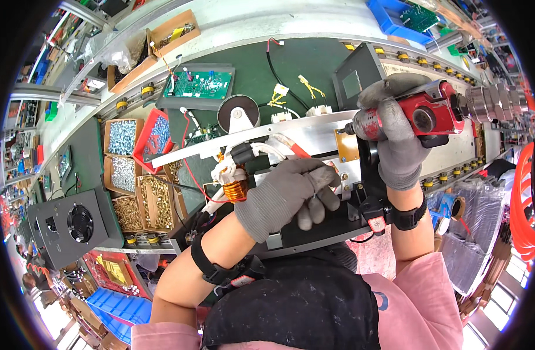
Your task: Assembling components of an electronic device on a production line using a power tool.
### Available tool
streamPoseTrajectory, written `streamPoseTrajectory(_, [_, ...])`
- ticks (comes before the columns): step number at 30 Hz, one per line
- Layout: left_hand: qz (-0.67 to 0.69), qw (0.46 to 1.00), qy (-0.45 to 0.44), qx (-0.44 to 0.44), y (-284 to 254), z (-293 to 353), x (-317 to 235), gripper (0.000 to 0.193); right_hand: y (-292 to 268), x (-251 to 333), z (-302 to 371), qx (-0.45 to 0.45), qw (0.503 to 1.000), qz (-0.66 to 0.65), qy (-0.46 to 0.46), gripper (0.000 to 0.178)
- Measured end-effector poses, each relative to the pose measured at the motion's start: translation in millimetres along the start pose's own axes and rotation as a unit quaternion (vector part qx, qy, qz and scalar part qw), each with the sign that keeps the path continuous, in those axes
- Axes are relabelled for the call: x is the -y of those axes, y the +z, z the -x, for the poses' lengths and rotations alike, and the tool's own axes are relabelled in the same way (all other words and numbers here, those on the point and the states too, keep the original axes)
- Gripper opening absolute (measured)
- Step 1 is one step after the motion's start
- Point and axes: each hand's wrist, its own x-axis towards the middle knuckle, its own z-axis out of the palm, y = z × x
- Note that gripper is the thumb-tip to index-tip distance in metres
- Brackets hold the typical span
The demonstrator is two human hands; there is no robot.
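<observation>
My right hand, in a grey glove, is wrapped round a red power driver with a stack of metal fittings at its right end. The driver is over the right end of an open black equipment chassis. My left hand, also gloved in grey, reaches into the chassis with thumb and forefinger pressed together; whatever they pinch is hidden. Close to its fingertips is a metal block with bolts. Left of that hand sits a copper coil with white wrapping. A long silver metal bar runs across the chassis's far side.
Boxes of screws and a red tray stand left. Behind the chassis lie a green circuit board, a black-rimmed disc and loose cables. A black fan panel is at far left. Yellow rollers line the bench.
</observation>
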Motion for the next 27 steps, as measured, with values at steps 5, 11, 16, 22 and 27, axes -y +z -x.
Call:
streamPoseTrajectory(5, [-0.169,0.983,0.039,-0.055,-3,4,-1,0.034,-1,-5,2,-0.011,0.998,0.063,-0.009,0.026])
streamPoseTrajectory(11, [-0.034,0.988,0.117,-0.092,-2,4,11,0.029,-6,-5,3,0.023,0.997,0.062,-0.025,0.025])
streamPoseTrajectory(16, [-0.010,0.989,0.096,-0.115,3,4,8,0.026,-8,4,0,0.038,0.999,0.030,-0.020,0.029])
streamPoseTrajectory(22, [0.058,0.966,0.197,-0.155,9,-9,15,0.033,0,46,22,-0.023,0.990,-0.002,-0.137,0.038])
streamPoseTrajectory(27, [0.148,0.975,0.069,-0.151,16,-21,14,0.043,-10,68,28,0.086,0.975,-0.039,-0.199,0.042])
